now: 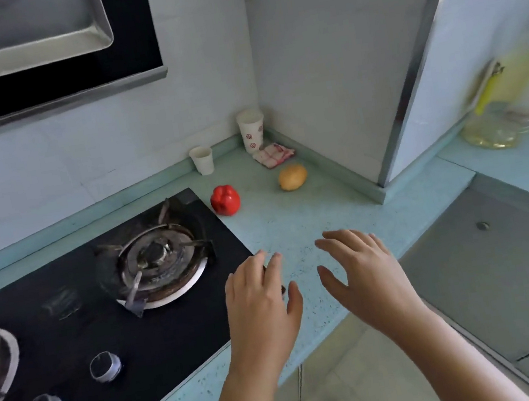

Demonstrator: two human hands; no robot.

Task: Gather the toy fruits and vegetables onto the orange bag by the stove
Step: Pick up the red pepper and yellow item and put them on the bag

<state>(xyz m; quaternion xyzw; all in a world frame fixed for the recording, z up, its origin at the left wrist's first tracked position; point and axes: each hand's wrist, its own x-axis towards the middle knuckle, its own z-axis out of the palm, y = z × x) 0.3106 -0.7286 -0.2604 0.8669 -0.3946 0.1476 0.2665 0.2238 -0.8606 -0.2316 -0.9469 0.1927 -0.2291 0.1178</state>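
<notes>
A red toy bell pepper [225, 200] stands on the pale green counter just past the stove's right edge. A yellow-brown toy potato [292, 177] lies to its right, near the wall. My left hand [262, 308] hovers with fingers spread over the stove's right edge. Beside it, over the counter, my right hand [365, 276] is also spread, and neither hand holds anything. Both hands are well short of the two toys. No orange bag shows in this view.
The black gas stove [77, 320] fills the left, with a burner [155, 254] and two knobs. Two paper cups [251, 130] [202, 160] and a folded checked cloth [274, 154] sit at the back corner. An oil bottle [494, 125] stands far right.
</notes>
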